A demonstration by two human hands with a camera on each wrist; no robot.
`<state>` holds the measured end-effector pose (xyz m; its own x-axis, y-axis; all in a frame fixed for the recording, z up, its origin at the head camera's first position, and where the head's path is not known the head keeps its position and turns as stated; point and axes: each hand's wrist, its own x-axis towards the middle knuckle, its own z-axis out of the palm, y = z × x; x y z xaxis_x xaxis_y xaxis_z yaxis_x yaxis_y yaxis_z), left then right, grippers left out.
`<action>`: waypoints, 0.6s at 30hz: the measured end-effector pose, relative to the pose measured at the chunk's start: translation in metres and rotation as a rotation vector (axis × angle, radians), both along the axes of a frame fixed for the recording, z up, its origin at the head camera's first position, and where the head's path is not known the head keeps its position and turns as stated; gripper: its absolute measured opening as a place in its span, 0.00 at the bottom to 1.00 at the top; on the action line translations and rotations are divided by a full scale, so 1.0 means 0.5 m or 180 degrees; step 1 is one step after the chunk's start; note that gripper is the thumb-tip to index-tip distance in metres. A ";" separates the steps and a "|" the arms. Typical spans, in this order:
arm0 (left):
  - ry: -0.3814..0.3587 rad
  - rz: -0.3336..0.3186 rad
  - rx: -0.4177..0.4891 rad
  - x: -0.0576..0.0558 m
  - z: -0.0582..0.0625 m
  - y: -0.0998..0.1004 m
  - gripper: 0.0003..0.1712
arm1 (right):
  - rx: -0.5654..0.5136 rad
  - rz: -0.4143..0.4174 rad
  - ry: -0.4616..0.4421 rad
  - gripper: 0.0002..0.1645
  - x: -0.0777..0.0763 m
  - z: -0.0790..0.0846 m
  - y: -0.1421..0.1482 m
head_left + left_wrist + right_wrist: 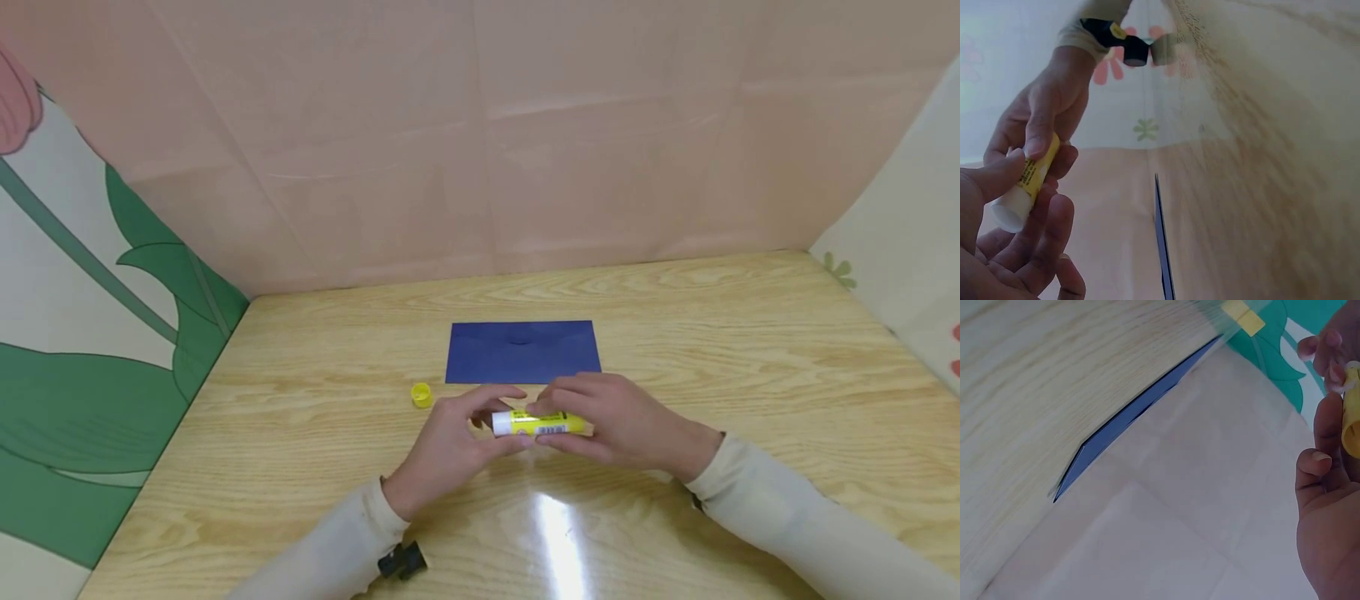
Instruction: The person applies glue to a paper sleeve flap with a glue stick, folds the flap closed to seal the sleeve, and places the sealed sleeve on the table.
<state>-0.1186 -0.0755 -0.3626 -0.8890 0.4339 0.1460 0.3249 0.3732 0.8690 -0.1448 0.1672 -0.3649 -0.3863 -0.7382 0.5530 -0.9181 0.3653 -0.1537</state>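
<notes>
A yellow glue stick with a white end lies sideways between the two hands, just above the table. My right hand grips its yellow body, thumb below and fingers above. My left hand has its thumb and curled fingers about the white end; in the left wrist view the left thumb touches the glue stick. In the right wrist view the yellow end of the glue stick shows at the frame's edge. A small yellow cap sits on the table, left of a dark blue envelope.
The wooden table meets a pinkish cloth wall at the back. Printed panels stand at both sides, the left one with green leaves. A black wrist device is on the left sleeve.
</notes>
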 end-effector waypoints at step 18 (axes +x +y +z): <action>0.0118 -0.0189 -0.0787 -0.042 0.036 -0.064 0.28 | -0.0013 -0.0213 -0.0052 0.15 -0.007 0.004 0.004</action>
